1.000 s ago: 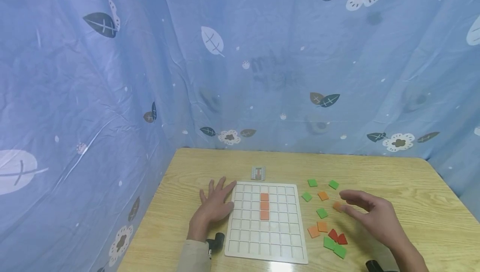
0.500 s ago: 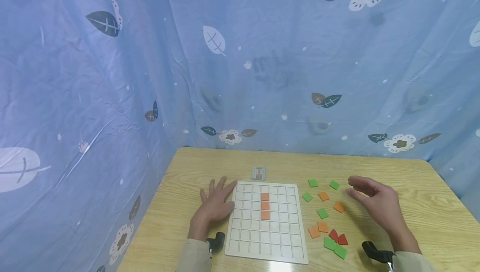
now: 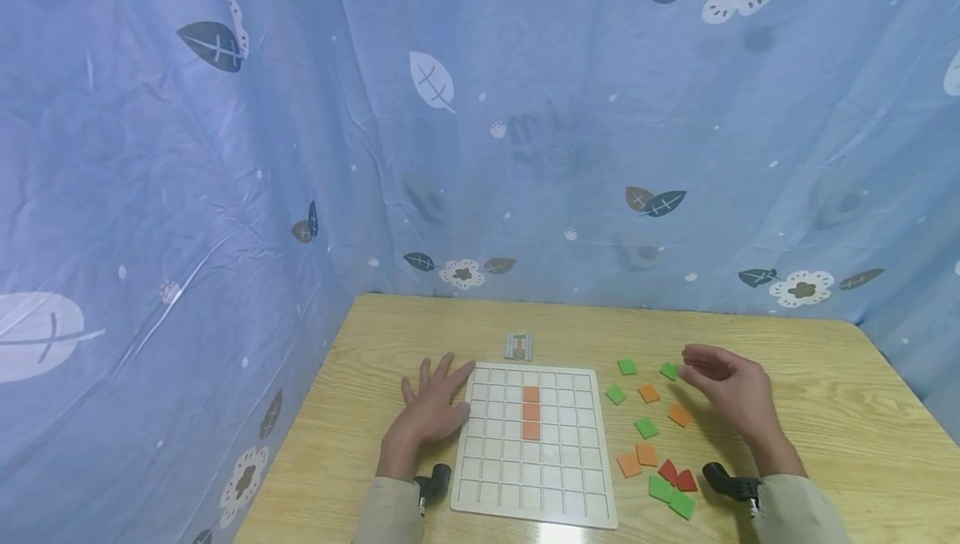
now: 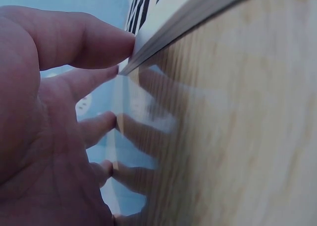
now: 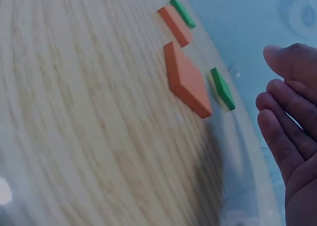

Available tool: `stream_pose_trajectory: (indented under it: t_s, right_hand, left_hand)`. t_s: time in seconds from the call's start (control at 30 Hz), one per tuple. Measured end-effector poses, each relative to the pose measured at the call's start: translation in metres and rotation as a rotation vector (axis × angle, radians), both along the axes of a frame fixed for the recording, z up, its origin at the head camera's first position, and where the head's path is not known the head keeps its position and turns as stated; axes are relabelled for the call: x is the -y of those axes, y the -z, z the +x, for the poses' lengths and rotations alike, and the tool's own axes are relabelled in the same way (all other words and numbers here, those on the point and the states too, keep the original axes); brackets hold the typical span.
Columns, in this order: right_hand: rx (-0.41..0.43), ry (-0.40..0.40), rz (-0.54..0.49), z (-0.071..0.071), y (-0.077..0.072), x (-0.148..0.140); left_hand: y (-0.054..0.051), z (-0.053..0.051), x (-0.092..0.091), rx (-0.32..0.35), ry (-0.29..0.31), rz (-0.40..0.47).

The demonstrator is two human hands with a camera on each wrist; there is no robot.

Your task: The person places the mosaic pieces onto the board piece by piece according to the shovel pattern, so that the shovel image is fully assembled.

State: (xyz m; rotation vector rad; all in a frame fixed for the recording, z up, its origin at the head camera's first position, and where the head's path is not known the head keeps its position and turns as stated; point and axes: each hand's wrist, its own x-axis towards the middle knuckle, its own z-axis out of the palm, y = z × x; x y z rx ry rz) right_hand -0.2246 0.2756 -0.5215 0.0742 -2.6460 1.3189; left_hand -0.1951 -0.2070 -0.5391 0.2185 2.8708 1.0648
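A white grid board (image 3: 566, 477) lies on the table, with a column of three orange squares (image 3: 531, 411) in its upper middle cells. My left hand (image 3: 429, 412) rests with spread fingers at the board's left edge; in the left wrist view the hand (image 4: 54, 112) has its thumb against that edge. Right of the board, my right hand (image 3: 737, 390) hovers beside a green tile (image 3: 668, 371), fingers loosely bent, holding nothing. In the right wrist view the hand (image 5: 292, 122) is above the table, apart from an orange tile (image 5: 188, 82) and a green tile (image 5: 222, 89).
Loose orange tiles (image 3: 629, 465), green tiles (image 3: 682, 504) and red triangles (image 3: 686, 481) are scattered right of the board. A small patterned card (image 3: 518, 346) lies behind the board. A blue curtain (image 3: 525, 111) hangs along the table's back and left sides.
My right hand has drawn back from the orange tile, risen toward the table's rear, then shifted left beside the rear green tile. My left hand and the board have stayed put.
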Motion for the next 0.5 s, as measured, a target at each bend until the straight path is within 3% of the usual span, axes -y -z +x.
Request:
stream_pose_trajectory:
  t_s: [0.4, 0.5]
  right_hand:
    - [0.032, -0.033, 0.108, -0.009, 0.011, 0.000]
    - [0.036, -0.035, 0.136, -0.010, 0.010, 0.002]
  left_hand:
    - [0.003, -0.002, -0.002, 0.003, -0.026, -0.031]
    - [-0.001, 0.000, -0.002, 0.032, -0.029, -0.047]
